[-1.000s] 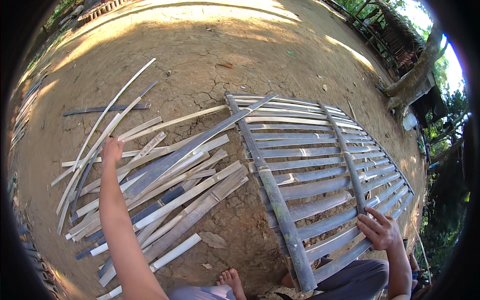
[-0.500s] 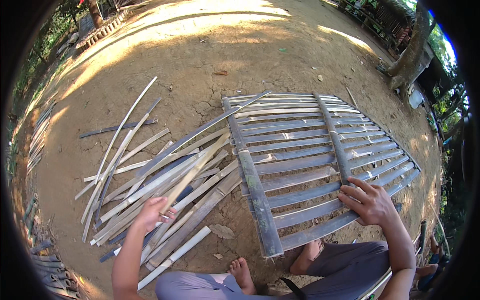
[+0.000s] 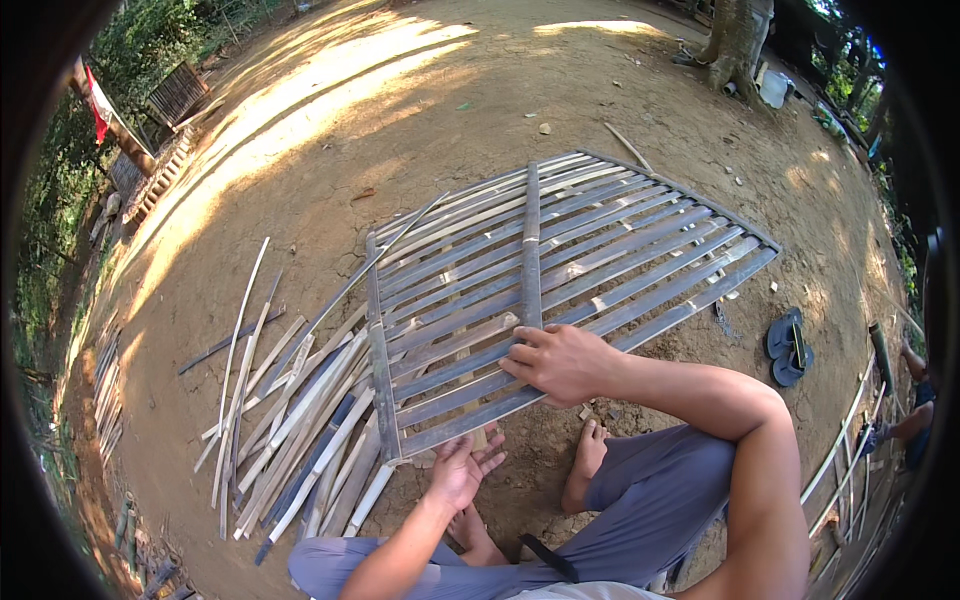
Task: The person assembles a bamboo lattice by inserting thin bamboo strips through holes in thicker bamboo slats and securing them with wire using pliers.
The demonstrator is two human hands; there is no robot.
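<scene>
Right hand [image 3: 560, 362] lies flat, fingers spread, on the grey woven bamboo-slat panel [image 3: 560, 270]; left hand [image 3: 462, 468], open-palmed, seemingly touches its near edge.

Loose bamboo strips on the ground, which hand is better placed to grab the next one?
Left, probably. The left hand hovers open beside the loose bamboo strips; the right hand presses the woven bamboo panel.

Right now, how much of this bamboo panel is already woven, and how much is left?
Done: many long slats crossed by two bars form the woven panel. In hand: right hand presses its near edge; left hand is open just below it. Left: loose bamboo strips lie unused beside it.
</scene>
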